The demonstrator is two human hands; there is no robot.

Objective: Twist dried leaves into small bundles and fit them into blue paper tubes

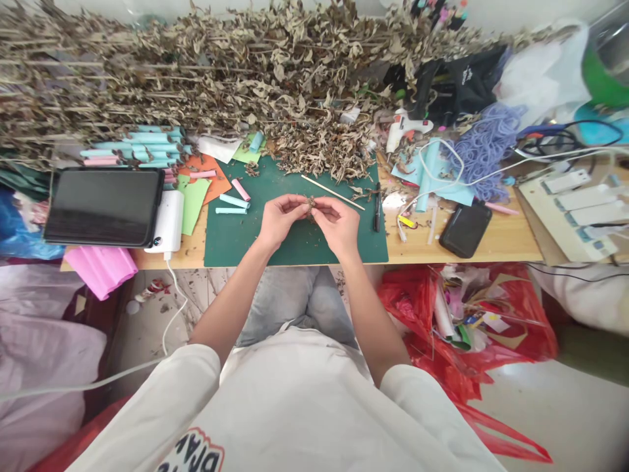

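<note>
My left hand point(281, 221) and my right hand point(339, 224) meet over a green cutting mat point(230, 246). Between their fingertips both pinch a small clump of dried leaves point(310, 203). Just beyond the hands a thin wooden stick point(334, 193) lies slantwise on the mat. Past it is a loose pile of dried leaves point(319, 154). To the right rests a black pen point(377, 208). Left of my hands lie short blue paper rolls point(234, 201) and a pink paper roll point(240, 189).
Dried leafy stalks point(196, 72) cover the back. On the left are a black tablet point(104, 206), a white power bank point(166, 219) and stacked blue rolls point(142, 147). On the right are a glue gun point(405, 129), purple yarn point(491, 147), a black phone point(465, 228) and a red bag point(525, 314) below.
</note>
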